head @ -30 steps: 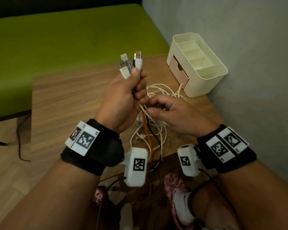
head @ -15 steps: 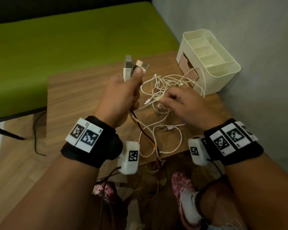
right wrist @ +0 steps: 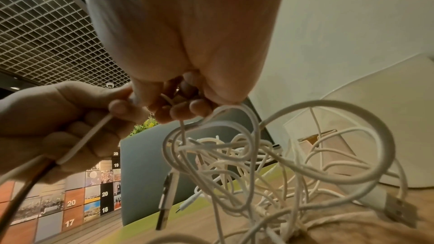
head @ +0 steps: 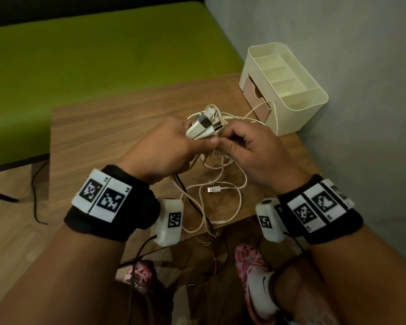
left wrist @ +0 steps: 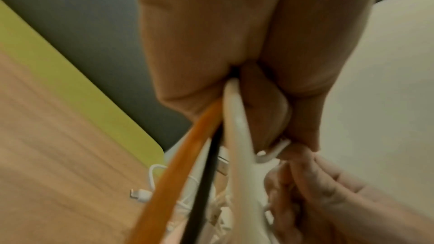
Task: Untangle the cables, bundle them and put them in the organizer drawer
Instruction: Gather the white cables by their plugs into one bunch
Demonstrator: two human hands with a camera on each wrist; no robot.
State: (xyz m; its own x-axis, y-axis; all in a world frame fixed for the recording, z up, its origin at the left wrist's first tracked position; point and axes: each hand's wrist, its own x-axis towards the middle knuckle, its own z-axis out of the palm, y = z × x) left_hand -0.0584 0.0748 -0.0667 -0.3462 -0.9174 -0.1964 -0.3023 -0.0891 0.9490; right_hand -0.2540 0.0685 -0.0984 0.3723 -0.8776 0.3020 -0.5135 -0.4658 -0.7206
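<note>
My left hand [head: 174,144] grips a bunch of USB plugs [head: 204,126] above the wooden table [head: 103,127]. Orange, black and white cables [left wrist: 211,164] run out of its fist and hang down over the table's front edge. My right hand [head: 249,146] meets it fingertip to fingertip and pinches thin white cable strands [right wrist: 180,129]. Below it a tangle of white cables [right wrist: 270,164] hangs onto the table. A loose USB plug [head: 213,190] lies on the table between my wrists. The cream organizer [head: 288,90] stands at the back right, its pink drawer [head: 256,97] slightly open, a white cable looped against its front.
A green surface [head: 92,50] lies behind the table. The grey wall [head: 361,90] runs close along the right, just behind the organizer. Below the table's front edge are my feet in pink shoes [head: 251,261]. A thin black cord [head: 36,195] trails on the floor at the left.
My left hand has come down and tipped the plug bunch from upright toward the right. My right hand has moved in to meet it at the cables.
</note>
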